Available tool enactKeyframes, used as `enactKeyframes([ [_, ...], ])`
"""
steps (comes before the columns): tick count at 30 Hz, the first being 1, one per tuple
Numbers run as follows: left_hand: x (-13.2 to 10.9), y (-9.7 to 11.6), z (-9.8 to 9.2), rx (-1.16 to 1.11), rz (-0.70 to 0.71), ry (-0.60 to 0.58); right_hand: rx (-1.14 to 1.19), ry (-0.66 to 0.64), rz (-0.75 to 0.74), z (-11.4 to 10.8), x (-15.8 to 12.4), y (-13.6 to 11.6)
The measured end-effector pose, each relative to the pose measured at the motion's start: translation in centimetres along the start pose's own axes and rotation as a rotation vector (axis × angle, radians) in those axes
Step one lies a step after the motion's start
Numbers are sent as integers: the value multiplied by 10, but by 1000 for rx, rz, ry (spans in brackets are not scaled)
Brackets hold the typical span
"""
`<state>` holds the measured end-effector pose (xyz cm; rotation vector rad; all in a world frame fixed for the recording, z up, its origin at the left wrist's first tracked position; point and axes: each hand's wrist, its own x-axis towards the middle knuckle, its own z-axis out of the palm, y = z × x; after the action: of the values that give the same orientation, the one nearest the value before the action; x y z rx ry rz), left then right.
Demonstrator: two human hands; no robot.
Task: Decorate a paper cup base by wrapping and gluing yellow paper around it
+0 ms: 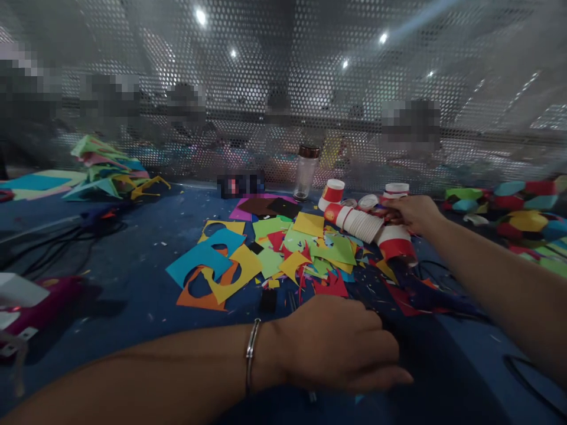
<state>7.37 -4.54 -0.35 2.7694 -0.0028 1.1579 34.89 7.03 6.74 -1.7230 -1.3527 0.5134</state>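
Observation:
My left hand (349, 342) is closed in a loose fist low over the blue table's near side, a metal bracelet on its wrist. Its palm side is hidden. My right hand (414, 213) reaches to the far right, fingers bent together among red and white paper cups; what is between the fingertips is hidden. Just below it a red and white paper cup (396, 243) lies tipped, and another white-rimmed cup (396, 189) stands behind. To its left lies a nested stack of paper cups (361, 223), beside a cup (333, 192) with its white end up.
Colored paper scraps (287, 251) cover the table's middle. A clear bottle (306, 174) stands near the perforated screen (248, 77). Right: a dark blue glue-gun-like tool (427, 289) with a cord, and multicolored paper shapes (525, 221). Left: cables (53, 248) and a magenta device (48, 310).

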Motion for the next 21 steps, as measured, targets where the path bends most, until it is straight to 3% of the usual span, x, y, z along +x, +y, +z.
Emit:
enactKeyframes([
  [3, 0, 2, 1, 8, 13, 47, -121, -24, 161, -10, -8, -3],
  [6, 0, 7, 1, 6, 36, 67, -250, -4, 195, -20, -16, -5],
  [13, 1, 15, -2, 48, 49, 4, -562, 66, 37, -42, -31, -4],
  [21, 0, 14, -8, 49, 0, -203, -560, -140, -53, -48, -35, 12],
])
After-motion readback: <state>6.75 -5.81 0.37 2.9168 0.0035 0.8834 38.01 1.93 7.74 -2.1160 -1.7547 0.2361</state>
